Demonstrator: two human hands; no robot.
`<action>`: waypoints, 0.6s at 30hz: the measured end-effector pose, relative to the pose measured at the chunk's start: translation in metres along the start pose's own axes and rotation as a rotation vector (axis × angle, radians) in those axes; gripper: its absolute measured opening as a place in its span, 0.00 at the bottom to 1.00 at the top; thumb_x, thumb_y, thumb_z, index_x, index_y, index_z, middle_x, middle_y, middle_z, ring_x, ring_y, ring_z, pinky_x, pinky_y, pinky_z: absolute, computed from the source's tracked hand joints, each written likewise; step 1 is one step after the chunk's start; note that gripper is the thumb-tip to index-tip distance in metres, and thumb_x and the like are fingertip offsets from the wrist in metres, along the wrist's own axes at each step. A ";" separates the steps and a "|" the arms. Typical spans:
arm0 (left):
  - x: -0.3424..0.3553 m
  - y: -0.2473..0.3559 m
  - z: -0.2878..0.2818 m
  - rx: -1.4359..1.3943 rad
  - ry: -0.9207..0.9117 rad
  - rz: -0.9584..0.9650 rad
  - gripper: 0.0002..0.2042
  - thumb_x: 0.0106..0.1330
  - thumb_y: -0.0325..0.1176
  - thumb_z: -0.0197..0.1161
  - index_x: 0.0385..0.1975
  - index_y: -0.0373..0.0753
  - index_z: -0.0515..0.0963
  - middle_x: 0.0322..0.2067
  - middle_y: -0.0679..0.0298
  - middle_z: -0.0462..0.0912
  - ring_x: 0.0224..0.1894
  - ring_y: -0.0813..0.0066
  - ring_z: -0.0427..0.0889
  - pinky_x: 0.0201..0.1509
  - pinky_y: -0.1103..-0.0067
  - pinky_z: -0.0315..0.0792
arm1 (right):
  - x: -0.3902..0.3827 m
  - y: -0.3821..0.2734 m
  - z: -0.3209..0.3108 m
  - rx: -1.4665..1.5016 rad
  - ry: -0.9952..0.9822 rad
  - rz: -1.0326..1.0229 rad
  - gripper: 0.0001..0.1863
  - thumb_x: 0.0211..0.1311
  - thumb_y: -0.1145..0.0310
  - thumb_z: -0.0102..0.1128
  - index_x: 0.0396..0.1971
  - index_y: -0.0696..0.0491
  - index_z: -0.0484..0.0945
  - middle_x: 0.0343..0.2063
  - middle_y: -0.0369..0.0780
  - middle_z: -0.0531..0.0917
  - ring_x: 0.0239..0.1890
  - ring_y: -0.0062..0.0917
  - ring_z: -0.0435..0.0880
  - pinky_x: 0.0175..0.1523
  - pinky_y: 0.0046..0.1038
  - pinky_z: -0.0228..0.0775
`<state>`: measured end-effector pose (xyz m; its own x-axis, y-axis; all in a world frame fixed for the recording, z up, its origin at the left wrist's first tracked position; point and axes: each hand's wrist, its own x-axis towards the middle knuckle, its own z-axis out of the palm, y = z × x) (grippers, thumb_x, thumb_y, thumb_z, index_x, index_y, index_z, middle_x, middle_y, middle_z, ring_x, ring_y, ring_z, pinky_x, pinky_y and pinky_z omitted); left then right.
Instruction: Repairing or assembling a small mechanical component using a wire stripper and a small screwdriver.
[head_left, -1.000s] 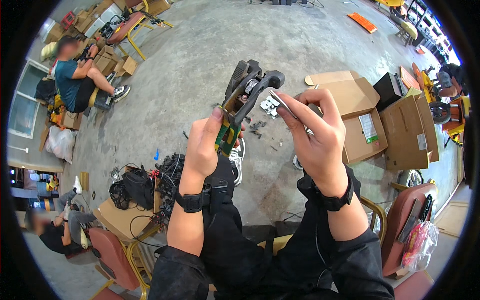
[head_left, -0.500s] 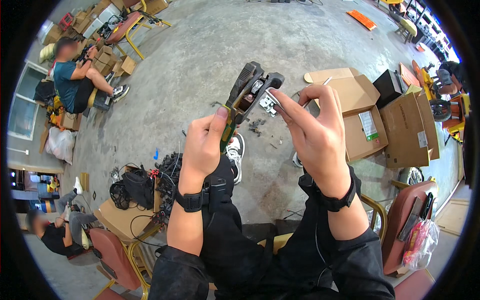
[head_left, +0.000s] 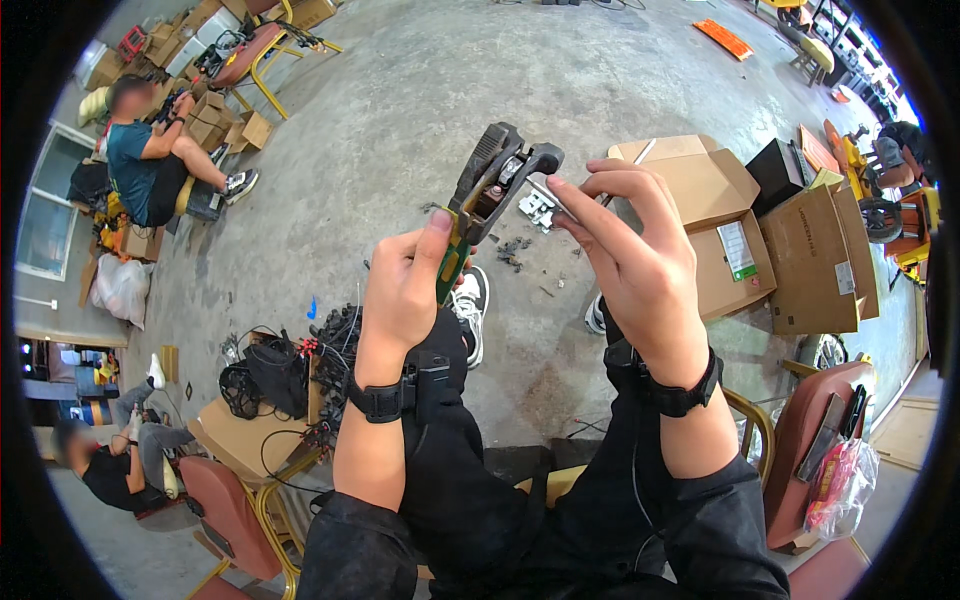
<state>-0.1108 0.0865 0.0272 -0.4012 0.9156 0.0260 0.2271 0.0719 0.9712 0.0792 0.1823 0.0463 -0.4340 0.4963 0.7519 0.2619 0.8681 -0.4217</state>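
My left hand (head_left: 398, 290) is closed around the green handle of a crimping tool (head_left: 490, 185), held upright in front of me with its dark metal head at the top. Just right of that head is my right hand (head_left: 640, 250), its fingers pinched on a thin grey cable (head_left: 548, 192). One end of the cable reaches the tool's jaws; a straight light length rises behind the fingers. Whether the end sits inside the jaws I cannot tell. Small white plastic pieces (head_left: 537, 208) show below the fingertips, with dark scraps (head_left: 512, 252) on the floor nearby.
An open cardboard box (head_left: 725, 260) stands at right, beside a taller carton (head_left: 812, 265). Red chairs (head_left: 825, 430) flank me. At left, black cables and bags (head_left: 275, 375) lie on cardboard. Two people (head_left: 140, 160) sit further left; another person (head_left: 900, 150) is at far right.
My right hand has shifted slightly right, away from the tool head, and the cable's upper length has moved with it. The crimping tool has moved slightly left.
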 end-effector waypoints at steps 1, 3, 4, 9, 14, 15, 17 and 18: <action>0.000 0.001 0.001 -0.002 -0.001 0.001 0.31 0.67 0.56 0.48 0.23 0.28 0.79 0.14 0.67 0.74 0.20 0.84 0.69 0.23 0.83 0.59 | 0.001 0.004 -0.002 -0.072 0.018 -0.073 0.21 0.40 0.78 0.64 0.41 0.52 0.81 0.31 0.37 0.74 0.41 0.31 0.76 0.43 0.31 0.70; 0.000 0.003 0.004 -0.019 0.007 0.000 0.31 0.67 0.56 0.48 0.24 0.28 0.79 0.15 0.66 0.74 0.20 0.83 0.70 0.24 0.84 0.60 | 0.001 0.004 -0.004 -0.142 0.035 -0.146 0.22 0.39 0.76 0.62 0.41 0.52 0.80 0.31 0.36 0.74 0.40 0.29 0.76 0.43 0.31 0.70; -0.001 0.002 0.003 -0.018 0.007 -0.001 0.31 0.67 0.56 0.48 0.24 0.28 0.79 0.15 0.66 0.74 0.20 0.83 0.70 0.24 0.84 0.60 | 0.001 0.001 -0.006 -0.238 0.005 -0.148 0.22 0.39 0.75 0.61 0.41 0.51 0.80 0.31 0.35 0.74 0.40 0.28 0.76 0.43 0.31 0.70; -0.001 0.002 0.003 -0.015 0.016 0.002 0.30 0.67 0.56 0.48 0.24 0.28 0.79 0.16 0.65 0.75 0.20 0.83 0.70 0.24 0.84 0.61 | -0.001 0.003 -0.005 -0.315 -0.049 -0.157 0.20 0.42 0.75 0.61 0.42 0.49 0.81 0.28 0.33 0.74 0.36 0.26 0.78 0.41 0.32 0.70; 0.000 -0.001 0.002 0.011 0.022 0.027 0.29 0.68 0.54 0.48 0.24 0.28 0.79 0.16 0.65 0.75 0.21 0.83 0.70 0.25 0.84 0.61 | -0.003 -0.005 -0.003 0.180 -0.144 0.258 0.17 0.54 0.75 0.60 0.46 0.49 0.79 0.22 0.37 0.75 0.23 0.25 0.78 0.37 0.25 0.71; 0.000 0.001 0.003 0.010 0.032 0.042 0.29 0.68 0.53 0.48 0.24 0.28 0.79 0.16 0.65 0.75 0.21 0.83 0.70 0.25 0.83 0.61 | -0.004 -0.002 0.000 0.181 -0.143 0.256 0.17 0.54 0.75 0.60 0.46 0.49 0.79 0.22 0.37 0.75 0.23 0.25 0.78 0.37 0.25 0.71; -0.001 0.005 0.004 -0.002 0.044 0.061 0.28 0.68 0.51 0.48 0.25 0.27 0.78 0.16 0.64 0.75 0.22 0.83 0.70 0.26 0.83 0.61 | -0.008 0.006 0.006 0.580 -0.142 0.400 0.16 0.58 0.74 0.58 0.48 0.52 0.78 0.25 0.38 0.79 0.26 0.22 0.80 0.39 0.20 0.73; 0.000 0.004 0.006 -0.019 0.053 0.077 0.27 0.68 0.50 0.48 0.25 0.27 0.78 0.17 0.63 0.76 0.22 0.83 0.70 0.26 0.83 0.62 | -0.008 0.005 0.006 0.577 -0.143 0.401 0.16 0.58 0.74 0.58 0.48 0.52 0.78 0.25 0.38 0.79 0.26 0.22 0.80 0.39 0.20 0.73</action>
<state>-0.1042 0.0889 0.0297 -0.4296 0.8959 0.1130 0.2422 -0.0062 0.9702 0.0786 0.1826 0.0355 -0.5192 0.7411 0.4257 -0.0557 0.4677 -0.8821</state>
